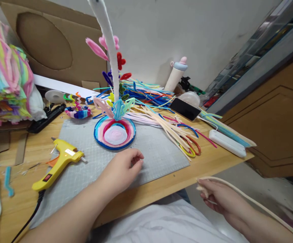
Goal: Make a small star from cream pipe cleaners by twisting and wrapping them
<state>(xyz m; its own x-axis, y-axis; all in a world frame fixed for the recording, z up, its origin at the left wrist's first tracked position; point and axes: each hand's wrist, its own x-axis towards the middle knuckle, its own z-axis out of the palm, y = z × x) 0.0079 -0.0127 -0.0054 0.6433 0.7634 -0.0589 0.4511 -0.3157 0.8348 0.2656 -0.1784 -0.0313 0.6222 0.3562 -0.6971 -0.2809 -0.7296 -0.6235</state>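
Observation:
My right hand (221,199), off the table's front edge, grips a long cream pipe cleaner (252,199) near its bunched end. The rest of the strand trails back over my wrist. Over the grey cutting mat (156,162) is my left hand (125,165), loosely curled, thumb apart from the fingertips, with nothing visible in it. Just beyond it sits a round pipe-cleaner base (98,135) in blue, pink and white rings. A tall white fuzzy stem (113,60) rises there, with pastel leaf shapes (122,109) at its foot and coloured petals (97,49) around it.
A yellow glue gun (65,157) lies left on the mat. Loose pipe cleaners (161,123), a phone (185,108), a white power strip (227,143) and a bottle (175,74) occupy the back right. Bundled pipe cleaners (7,74) stand at left before cardboard (83,37).

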